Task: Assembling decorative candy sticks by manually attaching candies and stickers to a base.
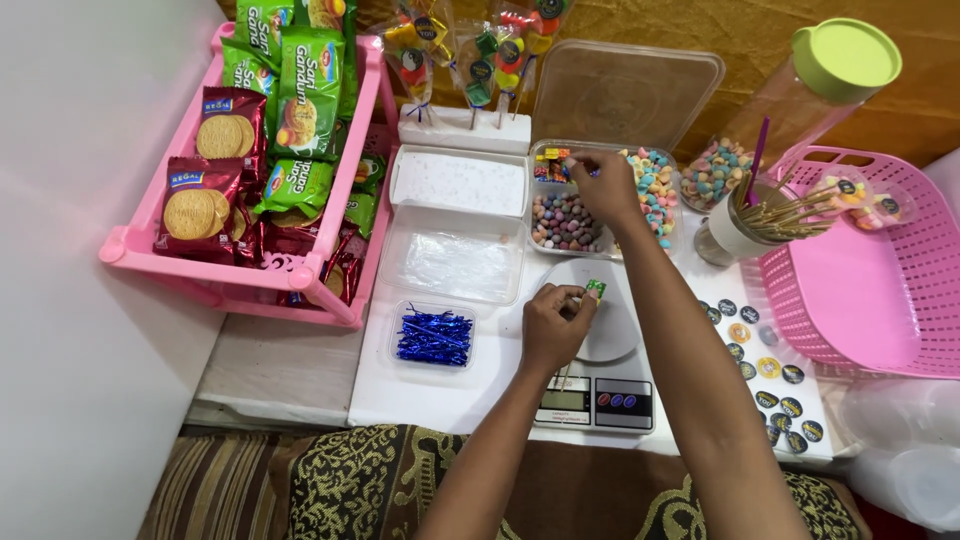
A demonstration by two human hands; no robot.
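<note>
Both forearms come in from the near edge and angle up across the white table [440,400]. The left hand [555,325] hovers over the near left part of the round white plate of a small digital kitchen scale [600,375], its fingers curled inward and the thumb and forefinger pinched narrowly on a small green candy [596,288] held just above the plate. The right arm stretches farther, crossing over the scale, and the right hand [605,185] reaches down into a clear compartmented candy tray [545,215] at the far middle of the table; its fingertips are closed on a small pale piece, too small to identify, above the section of mixed wrapped sweets. In the same tray, dusky round candies fill the near left section and pastel ring-shaped candies [655,190] fill the right. Left of the tray sit 2 clear plastic containers, and near those a small clear tub of blue twist ties [433,335]. At far left stands a pink rack [240,285] stacked with red and green biscuit packets. Finished candy skewers [470,60] stand upright in a white block at the far edge. To the right are a cup of wooden skewers [760,215], a tall jar with a green lid [845,58], a pink basket [870,270] and a sheet of round stickers [765,375] near the scale.
</note>
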